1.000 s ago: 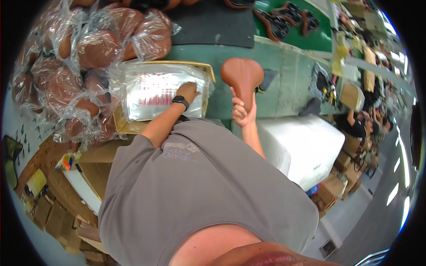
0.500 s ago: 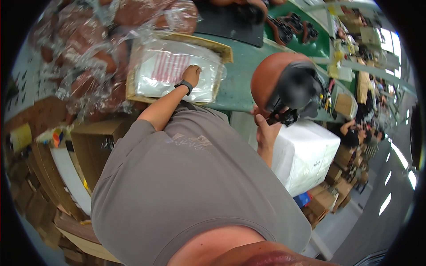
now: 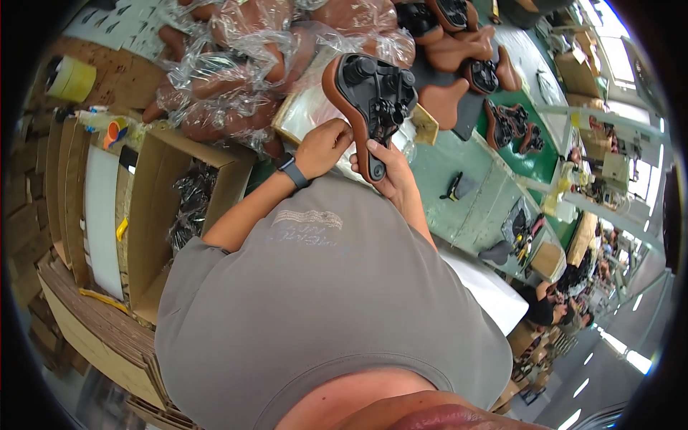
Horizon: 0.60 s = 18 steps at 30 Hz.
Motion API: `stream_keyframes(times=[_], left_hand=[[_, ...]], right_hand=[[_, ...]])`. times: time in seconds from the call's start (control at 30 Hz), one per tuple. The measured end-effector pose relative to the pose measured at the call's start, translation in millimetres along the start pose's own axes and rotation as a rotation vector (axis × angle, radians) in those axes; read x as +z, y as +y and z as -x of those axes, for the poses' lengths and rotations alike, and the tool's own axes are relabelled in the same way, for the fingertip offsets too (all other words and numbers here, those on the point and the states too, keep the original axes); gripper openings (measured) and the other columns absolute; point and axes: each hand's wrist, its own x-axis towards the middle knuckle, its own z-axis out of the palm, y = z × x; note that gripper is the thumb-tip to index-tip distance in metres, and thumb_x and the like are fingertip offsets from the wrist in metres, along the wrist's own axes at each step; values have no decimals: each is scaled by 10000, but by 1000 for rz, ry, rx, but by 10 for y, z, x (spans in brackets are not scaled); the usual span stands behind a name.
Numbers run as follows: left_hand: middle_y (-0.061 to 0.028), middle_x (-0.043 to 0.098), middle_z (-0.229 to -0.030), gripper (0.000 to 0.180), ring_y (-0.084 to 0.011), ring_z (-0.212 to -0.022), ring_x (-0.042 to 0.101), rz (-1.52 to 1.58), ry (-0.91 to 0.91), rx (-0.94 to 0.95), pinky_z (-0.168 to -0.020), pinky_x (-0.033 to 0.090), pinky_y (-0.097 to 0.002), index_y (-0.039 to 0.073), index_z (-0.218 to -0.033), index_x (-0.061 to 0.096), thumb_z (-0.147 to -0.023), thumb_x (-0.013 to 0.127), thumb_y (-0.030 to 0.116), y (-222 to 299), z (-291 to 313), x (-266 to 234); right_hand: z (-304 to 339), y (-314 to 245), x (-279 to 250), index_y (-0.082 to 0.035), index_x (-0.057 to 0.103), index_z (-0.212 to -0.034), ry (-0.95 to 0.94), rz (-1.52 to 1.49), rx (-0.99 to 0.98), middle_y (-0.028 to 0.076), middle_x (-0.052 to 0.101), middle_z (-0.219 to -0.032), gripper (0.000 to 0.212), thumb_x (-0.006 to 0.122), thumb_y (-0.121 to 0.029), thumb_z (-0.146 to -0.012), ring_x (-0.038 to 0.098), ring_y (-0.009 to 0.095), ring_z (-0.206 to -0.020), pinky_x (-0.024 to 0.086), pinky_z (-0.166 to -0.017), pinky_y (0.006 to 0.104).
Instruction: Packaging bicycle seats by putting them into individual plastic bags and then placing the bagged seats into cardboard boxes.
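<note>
We moved the saddle (image 3: 362, 97) left to upper centre, right grip (image 3: 393, 170) clasping its nose; whether left grip (image 3: 325, 148) closed, we couldn't tell; 1-handed support risked slipping.

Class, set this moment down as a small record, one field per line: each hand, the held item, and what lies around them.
Right hand: gripping a saddle by its nose
Left hand: beside the saddle's nose, contact unclear; dark watch on the wrist
Saddle: brown, black underside facing the camera, nose toward the person
Behind saddle: box, partly hidden
Upper left: plastic-wrapped brown saddles
Far left: open carton holding black plastic
Work surface: green bench
</note>
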Motion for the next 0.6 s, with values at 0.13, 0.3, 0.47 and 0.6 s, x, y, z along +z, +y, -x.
stream_keyframes(times=[0.13, 0.3, 0.47, 0.6], left_hand=[[-180, 776, -1014, 200, -376, -949, 749, 86, 46, -95, -841, 578, -441, -18, -1106, 763, -1024, 722, 159, -132, 119, -229], [-166, 796, -1041, 257, -265, -903, 751, 203, 6, -169, -845, 576, -377, -28, -1214, 765, -1108, 637, 168, -211, 215, -564], [-99, 773, -1029, 303, -172, -920, 708, 351, -178, -130, -866, 585, -336, -30, -1274, 731, -1173, 535, 178, -140, 179, -463], [-118, 774, -1057, 288, -183, -922, 715, 42, -343, -14, -862, 591, -346, -35, -1281, 723, -1165, 538, 152, -15, 42, -425]], right_hand=[[-129, -6, 173, 22, 536, -1457, 1, 36, -26, 215, 716, -1238, 477, 735, -125, -1049, 791, 321, -917, 714, -788, 440], [37, -123, 317, 28, 503, -1529, -124, 0, -65, 210, 714, -1323, 557, 730, -135, -1047, 776, 306, -927, 693, -797, 421], [109, -57, 338, 24, 537, -1465, -60, -35, 8, 208, 726, -1245, 490, 731, -136, -1045, 779, 343, -914, 696, -776, 431], [-9, -80, 451, 29, 585, -1331, 30, 194, -76, 183, 746, -1056, 428, 795, -131, -995, 780, 267, -814, 690, -733, 385]])
